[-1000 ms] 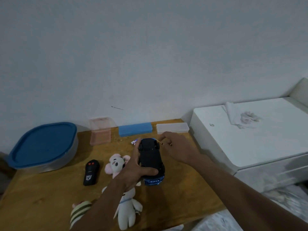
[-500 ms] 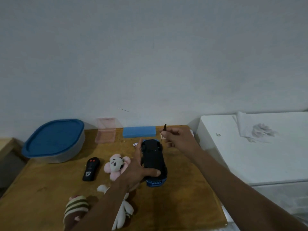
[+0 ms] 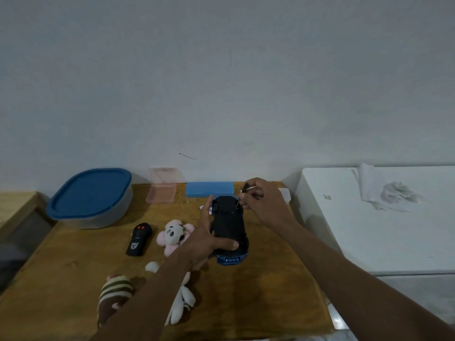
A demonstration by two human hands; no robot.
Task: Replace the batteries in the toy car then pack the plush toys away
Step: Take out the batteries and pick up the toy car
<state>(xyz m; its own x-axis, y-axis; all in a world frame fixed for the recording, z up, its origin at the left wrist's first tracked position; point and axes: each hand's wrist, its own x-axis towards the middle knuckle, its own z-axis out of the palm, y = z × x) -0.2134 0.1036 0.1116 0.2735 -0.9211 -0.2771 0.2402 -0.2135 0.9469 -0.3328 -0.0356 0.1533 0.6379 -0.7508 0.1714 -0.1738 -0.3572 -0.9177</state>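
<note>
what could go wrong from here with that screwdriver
1. The thin screwdriver, pinched in the right hand, could slip off the car and jab the left hand gripping it.
2. A loosened screw might roll across the table or get lost among the plush toys nearby.
</note>
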